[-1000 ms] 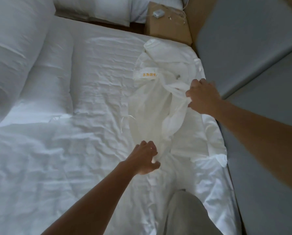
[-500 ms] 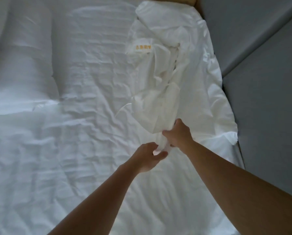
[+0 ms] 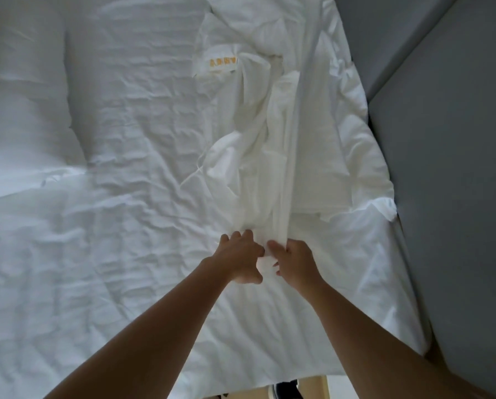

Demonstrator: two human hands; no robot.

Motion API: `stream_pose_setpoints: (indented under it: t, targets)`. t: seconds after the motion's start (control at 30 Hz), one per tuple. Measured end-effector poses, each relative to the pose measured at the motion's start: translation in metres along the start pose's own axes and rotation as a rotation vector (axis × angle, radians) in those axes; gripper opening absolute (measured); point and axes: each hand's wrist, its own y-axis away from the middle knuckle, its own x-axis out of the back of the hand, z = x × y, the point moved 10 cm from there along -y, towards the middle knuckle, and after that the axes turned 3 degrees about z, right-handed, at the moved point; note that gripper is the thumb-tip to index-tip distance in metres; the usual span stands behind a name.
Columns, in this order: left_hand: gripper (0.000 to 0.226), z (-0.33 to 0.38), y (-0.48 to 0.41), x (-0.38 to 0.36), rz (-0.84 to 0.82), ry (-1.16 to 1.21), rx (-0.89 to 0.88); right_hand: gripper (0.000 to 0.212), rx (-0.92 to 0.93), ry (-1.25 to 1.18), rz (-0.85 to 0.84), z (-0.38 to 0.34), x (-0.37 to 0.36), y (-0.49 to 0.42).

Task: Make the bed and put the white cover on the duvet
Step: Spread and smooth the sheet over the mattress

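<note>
**Cover Gathered, Duvet Not Yet Dressed**

Head view: The white cover [image 3: 258, 156] is seen bunched in a long, crumpled heap on the right half of the bed [image 3: 143, 82], running from the far edge down to the hands. Its near end is pinched by the left hand [image 3: 241, 256], whose fingers are curled over the cloth. Just beside it, a taut fold of the same cover is gripped by the right hand [image 3: 294, 262].

What appears to be the duvet [image 3: 68, 254] is spread, wrinkled, across the near part of the bed, under and around the hands. It is judged to be uncovered, so the task is taken to be at an early stage: the cover must yet be opened out, its corners found, the duvet fed inside and everything smoothed. A pillow [image 3: 19, 96] lies at the left edge.

A label [image 3: 223, 62] sewn to the cover carries orange characters; they cannot be read at this sharpness. No other writing is found.
</note>
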Motion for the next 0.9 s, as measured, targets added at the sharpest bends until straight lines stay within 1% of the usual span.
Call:
stream_pose_setpoints:
  t: [0.03, 0.07, 0.17, 0.23, 0.27, 0.3, 0.33, 0.37, 0.4, 0.43, 0.5, 0.53, 0.6, 0.67, 0.77, 0.8, 0.87, 0.9]
  targets:
    - [0.051, 0.004, 0.000, -0.004, 0.002, 0.030, -0.022, 0.030, -0.019, -0.039, -0.012, 0.008, -0.002, 0.003]
    - [0.047, 0.004, 0.001, -0.009, -0.010, 0.115, -0.018, 0.030, -0.060, -0.083, -0.007, 0.017, -0.002, 0.007]
    - [0.033, -0.003, 0.003, -0.027, -0.035, 0.465, 0.060, 0.028, -0.209, -0.187, 0.072, 0.043, 0.005, 0.008]
    - [0.023, -0.005, 0.003, -0.031, -0.005, 0.505, 0.064, 0.023, -0.269, -0.274, 0.122, 0.047, 0.008, 0.002]
    - [0.019, -0.005, 0.003, -0.031, 0.009, 0.479, 0.052, 0.020, -0.310, -0.378, 0.146, 0.046, 0.008, -0.002]
    - [0.016, -0.002, 0.004, -0.029, 0.016, 0.437, 0.030, 0.015, -0.371, -0.534, 0.165, 0.047, 0.006, -0.006]
    - [0.015, 0.001, 0.004, -0.027, 0.019, 0.383, 0.008, 0.012, -0.446, -0.728, 0.166, 0.047, 0.002, -0.009]
    - [0.016, 0.003, 0.003, -0.027, 0.016, 0.342, -0.001, 0.015, -0.511, -0.935, 0.143, 0.045, -0.003, -0.011]
    - [0.019, 0.003, 0.003, -0.026, 0.007, 0.314, 0.006, 0.022, -0.542, -1.136, 0.104, 0.042, -0.008, -0.014]
    - [0.026, 0.001, 0.002, -0.028, -0.006, 0.311, 0.033, 0.028, -0.535, -1.283, 0.060, 0.037, -0.009, -0.017]
    - [0.045, -0.008, 0.000, -0.031, -0.016, 0.363, 0.135, 0.034, -0.488, -1.397, -0.008, 0.033, -0.008, -0.014]
    - [0.050, -0.013, -0.002, -0.030, -0.001, 0.387, 0.186, 0.035, -0.481, -1.398, -0.010, 0.038, -0.008, -0.009]
    - [0.046, -0.019, -0.004, -0.026, 0.031, 0.368, 0.239, 0.034, -0.505, -1.327, 0.031, 0.057, -0.011, 0.003]
    - [0.036, -0.018, -0.005, -0.026, -0.007, 0.298, 0.215, 0.032, -0.560, -1.130, 0.062, 0.079, -0.016, 0.016]
    - [0.022, -0.010, -0.003, -0.037, -0.127, 0.256, 0.172, 0.023, -0.609, -0.767, 0.107, 0.093, -0.013, 0.021]
    - [0.020, -0.008, -0.001, -0.041, -0.138, 0.223, 0.159, 0.021, -0.581, -0.638, 0.136, 0.093, -0.007, 0.015]
    - [0.016, -0.003, 0.002, -0.051, -0.135, 0.114, 0.127, 0.016, -0.460, -0.412, 0.205, 0.075, 0.009, -0.004]
    - [0.014, -0.002, 0.003, -0.055, -0.133, 0.068, 0.117, 0.021, -0.398, -0.355, 0.249, 0.061, 0.017, -0.014]
